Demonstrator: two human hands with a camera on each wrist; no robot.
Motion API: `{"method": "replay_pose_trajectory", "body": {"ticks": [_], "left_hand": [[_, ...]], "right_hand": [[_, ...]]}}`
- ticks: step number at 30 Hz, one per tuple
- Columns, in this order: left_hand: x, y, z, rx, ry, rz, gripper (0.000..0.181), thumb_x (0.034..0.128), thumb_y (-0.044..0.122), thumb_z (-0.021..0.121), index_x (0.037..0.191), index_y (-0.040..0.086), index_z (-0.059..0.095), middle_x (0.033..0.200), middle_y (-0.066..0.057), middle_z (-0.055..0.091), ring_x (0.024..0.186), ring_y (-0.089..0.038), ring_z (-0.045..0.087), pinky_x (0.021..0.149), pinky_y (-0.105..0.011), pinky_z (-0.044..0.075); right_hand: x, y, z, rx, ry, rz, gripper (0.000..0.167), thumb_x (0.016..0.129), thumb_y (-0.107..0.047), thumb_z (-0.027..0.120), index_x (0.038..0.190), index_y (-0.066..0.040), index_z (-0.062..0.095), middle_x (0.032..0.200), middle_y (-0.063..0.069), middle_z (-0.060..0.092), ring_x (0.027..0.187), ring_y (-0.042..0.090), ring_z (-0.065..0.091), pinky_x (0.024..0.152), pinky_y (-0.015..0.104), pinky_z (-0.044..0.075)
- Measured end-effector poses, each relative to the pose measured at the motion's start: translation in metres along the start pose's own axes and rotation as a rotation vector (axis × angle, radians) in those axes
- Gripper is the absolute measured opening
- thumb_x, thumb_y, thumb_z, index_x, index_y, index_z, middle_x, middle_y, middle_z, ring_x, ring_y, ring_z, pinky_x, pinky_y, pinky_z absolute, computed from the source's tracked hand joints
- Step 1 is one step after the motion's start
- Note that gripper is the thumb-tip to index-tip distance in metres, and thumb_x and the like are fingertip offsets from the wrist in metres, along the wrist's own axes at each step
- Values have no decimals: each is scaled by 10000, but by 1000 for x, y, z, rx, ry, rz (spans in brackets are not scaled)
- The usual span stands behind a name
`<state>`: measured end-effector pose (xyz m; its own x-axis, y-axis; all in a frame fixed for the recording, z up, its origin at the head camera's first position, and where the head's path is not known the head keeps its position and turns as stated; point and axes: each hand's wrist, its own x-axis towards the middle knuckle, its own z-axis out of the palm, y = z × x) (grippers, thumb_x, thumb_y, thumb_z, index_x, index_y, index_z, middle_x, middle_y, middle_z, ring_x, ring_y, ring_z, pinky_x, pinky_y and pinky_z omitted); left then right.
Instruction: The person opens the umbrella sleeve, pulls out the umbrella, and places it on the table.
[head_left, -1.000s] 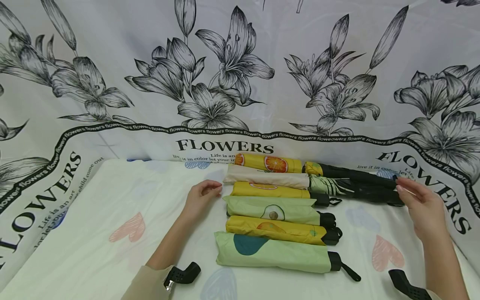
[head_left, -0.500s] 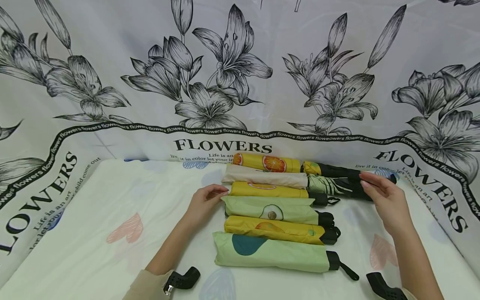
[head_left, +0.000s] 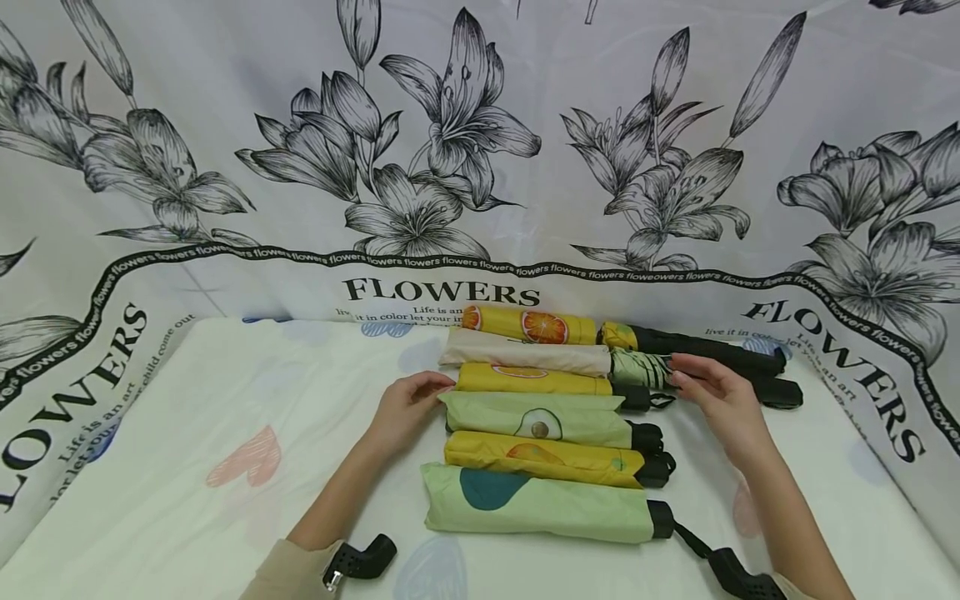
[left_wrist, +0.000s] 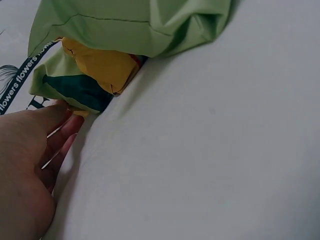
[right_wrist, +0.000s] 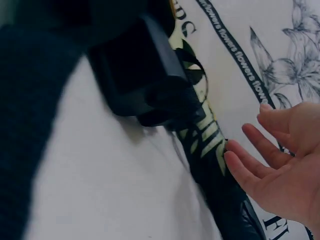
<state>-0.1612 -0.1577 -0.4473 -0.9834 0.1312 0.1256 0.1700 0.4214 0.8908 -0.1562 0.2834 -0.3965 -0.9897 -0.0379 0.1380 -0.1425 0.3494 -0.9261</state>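
Several folded umbrellas lie in a column in the head view. My left hand (head_left: 405, 412) is at the left end of a yellow umbrella (head_left: 532, 379) with an orange-slice print, fingertips at its end. In the left wrist view, its fingers are loosely bent beside the umbrella ends; whether they touch is hard to tell. My right hand (head_left: 723, 408), fingers spread and relaxed, is over the black umbrella with green leaf print (head_left: 637, 368), fingertips near the leaf part. A beige umbrella (head_left: 532, 354) lies left of the leaf-print one. An avocado-print green umbrella (head_left: 495, 414) is nearer me.
At the back lie a yellow umbrella with orange slices (head_left: 510, 323) and a black-and-yellow one (head_left: 697, 346). Nearer are another yellow umbrella (head_left: 480, 450) and a light green one (head_left: 570, 510) with a strap. A flower-print cloth (head_left: 555, 217) rises behind the white bedsheet (head_left: 315, 375).
My right hand has moved left along the black umbrellas, from their right ends to the leaf print. My left hand has shifted slightly toward the yellow umbrella's end. The umbrellas lie as before.
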Motion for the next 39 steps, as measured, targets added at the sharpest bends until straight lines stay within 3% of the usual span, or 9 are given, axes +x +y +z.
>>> {"method": "replay_pose_trajectory", "body": {"ticks": [4, 8, 11, 15, 22, 26, 31, 36, 39], "left_hand": [[0, -2, 1, 19, 0, 26, 173, 1015, 70, 676, 1154, 24, 769, 1080, -108, 788, 991, -182, 712, 933, -274, 542], [1, -3, 1, 29, -12, 37, 182, 1010, 31, 665, 1161, 11, 765, 1101, -124, 784, 1001, -192, 710, 920, -259, 551], [1, -2, 1, 34, -16, 39, 192, 1004, 5, 659, 1166, 1, 761, 1123, -135, 779, 1038, -226, 706, 937, -274, 556], [1, -1, 1, 44, -12, 27, 186, 996, -6, 661, 1151, 3, 762, 1123, -134, 775, 1048, -242, 702, 941, -287, 557], [1, 0, 2, 32, 14, 15, 150, 975, -38, 660, 1078, -1, 764, 1034, -131, 774, 912, -189, 701, 835, -240, 561], [1, 0, 3, 31, 16, 22, 140, 972, -49, 658, 1056, -6, 761, 1016, -130, 770, 905, -177, 689, 838, -237, 556], [1, 0, 3, 32, 20, 21, 137, 974, -49, 654, 1045, 2, 760, 1010, -121, 768, 912, -169, 679, 842, -235, 553], [1, -1, 3, 30, 20, 21, 127, 984, -35, 652, 1038, 8, 759, 1007, -113, 767, 921, -167, 671, 843, -237, 550], [1, -1, 3, 37, 24, 17, 118, 984, -30, 660, 1031, 11, 759, 1002, -109, 767, 925, -175, 674, 848, -241, 551]], "right_hand": [[0, 3, 9, -40, -54, 30, 432, 1083, -133, 617, 1439, 100, 539, 1200, -252, 632, 1042, -98, 629, 854, 156, 578], [1, 8, 15, -32, -103, 68, 432, 1085, -129, 612, 1449, 94, 542, 1319, 1, 669, 1034, -117, 618, 870, 155, 574], [0, 10, 18, -38, -154, 87, 450, 1090, -133, 604, 1473, 88, 524, 1447, 229, 591, 1062, -151, 597, 898, 142, 559], [0, 15, 19, -80, -220, 110, 509, 1082, -191, 630, 1513, 50, 506, 1542, 284, 500, 1110, -140, 592, 918, 112, 518], [-1, 22, 24, -144, -222, 115, 564, 1028, -173, 713, 1520, 19, 517, 1582, 255, 471, 1382, 381, 543, 917, 79, 469], [-1, 23, 26, -149, -209, 109, 545, 1021, -128, 713, 1507, 30, 524, 1572, 276, 471, 1398, 474, 504, 903, 80, 475], [-2, 22, 28, -161, -185, 106, 499, 1017, -102, 712, 1478, 16, 560, 1541, 264, 507, 1348, 420, 555, 889, 99, 504], [-3, 22, 27, -160, -171, 98, 477, 1007, -85, 722, 1454, 11, 585, 1476, 249, 569, 1197, 115, 621, 876, 137, 546], [-2, 23, 25, -182, -174, 87, 472, 1006, -91, 726, 1447, 10, 593, 1464, 253, 584, 1180, 119, 646, 867, 141, 551]]}}
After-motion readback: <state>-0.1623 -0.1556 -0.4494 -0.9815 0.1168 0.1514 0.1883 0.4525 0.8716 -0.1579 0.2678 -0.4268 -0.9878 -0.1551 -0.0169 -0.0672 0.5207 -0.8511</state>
